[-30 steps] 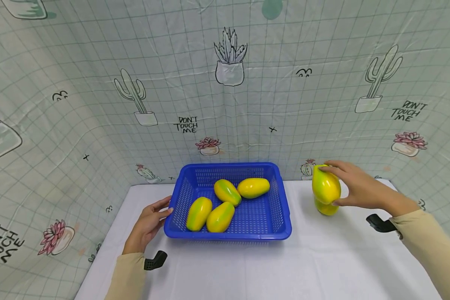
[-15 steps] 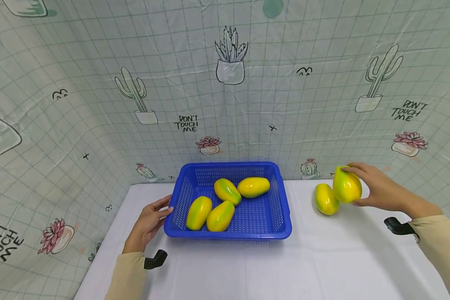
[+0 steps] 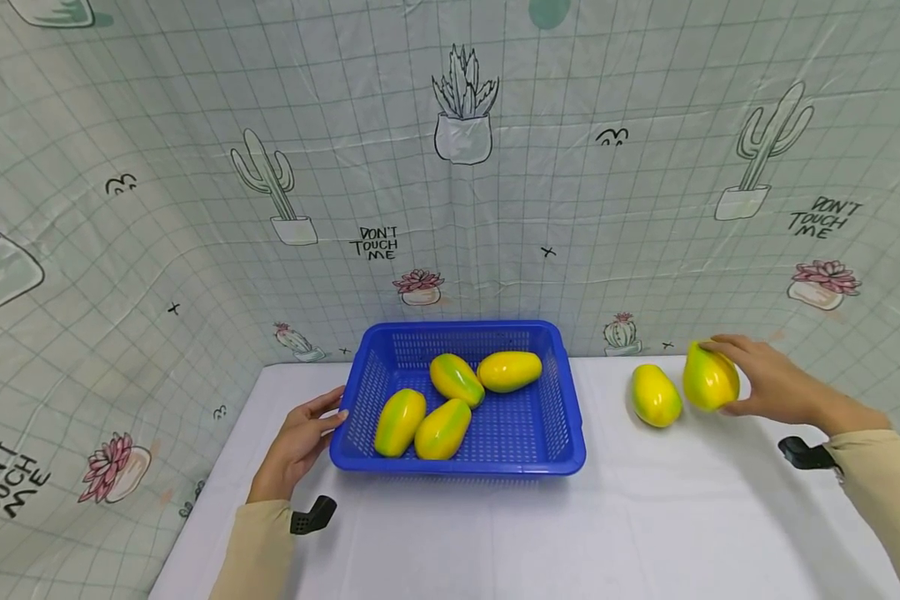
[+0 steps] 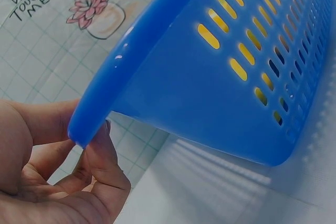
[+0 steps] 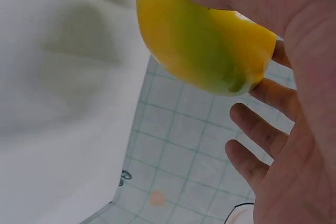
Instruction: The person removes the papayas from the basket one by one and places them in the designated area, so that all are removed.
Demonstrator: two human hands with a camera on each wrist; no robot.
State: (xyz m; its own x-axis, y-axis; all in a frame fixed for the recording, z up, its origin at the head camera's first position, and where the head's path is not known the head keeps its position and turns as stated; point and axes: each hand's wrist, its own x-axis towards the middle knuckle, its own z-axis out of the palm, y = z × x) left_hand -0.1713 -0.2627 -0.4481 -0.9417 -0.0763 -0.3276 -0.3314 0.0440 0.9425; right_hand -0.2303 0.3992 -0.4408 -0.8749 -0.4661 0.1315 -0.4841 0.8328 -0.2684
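My right hand holds a yellow-green papaya between thumb and fingers, narrow end up, at the table's right. In the right wrist view the papaya appears raised off the table, and two fingers stand free of it. Just left of it, a second papaya lies on the table. My left hand pinches the left rim of a blue plastic basket; the left wrist view shows thumb and fingers around that rim. Several papayas lie inside the basket.
White cloth covers the table. Behind and at both sides hangs a grid-patterned curtain printed with potted plants. A black wrist camera sits on each sleeve, the left one near the basket's front left corner.
My right hand has moved right with its papaya, away from the other papaya on the table, which it partly covered before. The left hand and basket stay in place.
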